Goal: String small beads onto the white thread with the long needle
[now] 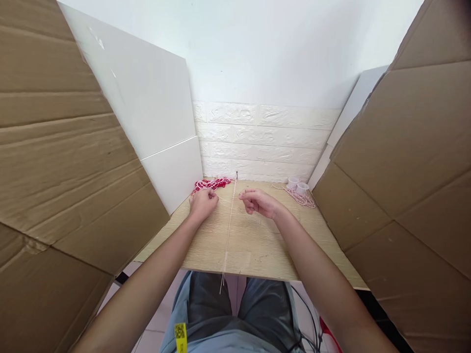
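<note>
A thin pale cord (228, 230) runs straight down the middle of the wooden table (257, 250), from a small dark pin at the far edge to past the near edge, where its end hangs free. My left hand (203, 202) rests on the table left of the cord, fingers curled and pinched on a fine thread. My right hand (258, 201) hovers right of the cord, fingers curled, pinching the same fine thread, which crosses the cord. A heap of red cord (211, 184) lies just beyond my left hand.
Two small white cups (298, 185) and a pile of pink cord (301, 197) sit at the far right corner. Cardboard panels (55, 162) and white boards (147, 108) wall in both sides. A white brick-pattern wall (261, 142) closes the back. Cables lie on the floor by my legs.
</note>
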{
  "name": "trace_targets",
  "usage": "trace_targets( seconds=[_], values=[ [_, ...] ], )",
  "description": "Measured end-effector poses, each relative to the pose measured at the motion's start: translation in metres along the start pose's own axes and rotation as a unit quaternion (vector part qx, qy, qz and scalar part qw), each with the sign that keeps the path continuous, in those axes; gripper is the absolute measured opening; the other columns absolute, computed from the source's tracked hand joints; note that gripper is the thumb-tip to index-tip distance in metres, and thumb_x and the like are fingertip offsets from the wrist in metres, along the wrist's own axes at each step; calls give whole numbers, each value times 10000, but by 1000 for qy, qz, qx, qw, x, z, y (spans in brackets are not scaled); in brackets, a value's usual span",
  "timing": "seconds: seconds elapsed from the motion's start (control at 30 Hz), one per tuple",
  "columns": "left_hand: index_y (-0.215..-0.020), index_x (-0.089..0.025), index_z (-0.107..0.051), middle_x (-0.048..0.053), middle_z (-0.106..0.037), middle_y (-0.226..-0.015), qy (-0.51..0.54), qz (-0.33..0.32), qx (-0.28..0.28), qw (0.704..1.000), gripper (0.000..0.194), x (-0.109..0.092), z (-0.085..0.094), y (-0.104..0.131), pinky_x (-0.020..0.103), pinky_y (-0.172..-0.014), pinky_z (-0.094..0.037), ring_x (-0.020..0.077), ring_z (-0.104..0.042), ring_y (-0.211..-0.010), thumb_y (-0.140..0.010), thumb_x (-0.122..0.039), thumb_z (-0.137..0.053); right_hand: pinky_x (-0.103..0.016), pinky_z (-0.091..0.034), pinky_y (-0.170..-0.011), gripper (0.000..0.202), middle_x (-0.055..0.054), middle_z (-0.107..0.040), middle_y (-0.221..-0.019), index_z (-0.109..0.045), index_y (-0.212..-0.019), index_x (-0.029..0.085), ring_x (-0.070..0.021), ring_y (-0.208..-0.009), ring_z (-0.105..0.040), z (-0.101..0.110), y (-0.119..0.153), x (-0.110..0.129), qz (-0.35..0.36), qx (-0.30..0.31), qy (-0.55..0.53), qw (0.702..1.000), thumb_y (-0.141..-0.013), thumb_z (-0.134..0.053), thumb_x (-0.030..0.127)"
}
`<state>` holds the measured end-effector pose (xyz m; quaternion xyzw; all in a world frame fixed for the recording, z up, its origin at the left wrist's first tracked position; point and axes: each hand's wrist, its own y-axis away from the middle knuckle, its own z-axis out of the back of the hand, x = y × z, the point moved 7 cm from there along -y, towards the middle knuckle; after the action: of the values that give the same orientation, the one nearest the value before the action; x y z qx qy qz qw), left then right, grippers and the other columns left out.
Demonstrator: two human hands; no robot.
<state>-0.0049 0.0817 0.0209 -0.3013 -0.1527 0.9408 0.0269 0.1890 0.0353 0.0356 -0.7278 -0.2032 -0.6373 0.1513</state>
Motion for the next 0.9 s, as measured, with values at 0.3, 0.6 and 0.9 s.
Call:
trace_targets(
  seconds=[0.3,0.6,0.9],
  values=[
    [-766,-220,-635,62,-694,-935,11,37,-36,999,106,10,6,-2,369,-808,-373,262,-591,-916,-751,-296,-562,-234,-272,-498,255,27,-522,-580,-689,-926,180,-107,-521,-431,80,37,23,-53,-141,361,920,-678,-638,206],
    [-769,-207,-640,13,-661,-774,106,65,-76,989,147,15,18,-2,284,-701,-378,191,-570,-767,-770,-329,-559,-281,-396,-688,344,-57,-658,-792,-671,-987,177,-206,-764,-583,154,60,35,8,-525,432,733,-671,-533,183],
    [-555,-154,-563,-22,-521,-533,343,-30,60,937,200,-8,4,-3,244,-533,-327,101,-441,-535,-695,-286,-619,-393,-437,-851,420,-126,-600,-1089,-620,-1074,188,-277,-999,-546,131,49,35,126,-565,377,722,-658,-577,226]
  ],
)
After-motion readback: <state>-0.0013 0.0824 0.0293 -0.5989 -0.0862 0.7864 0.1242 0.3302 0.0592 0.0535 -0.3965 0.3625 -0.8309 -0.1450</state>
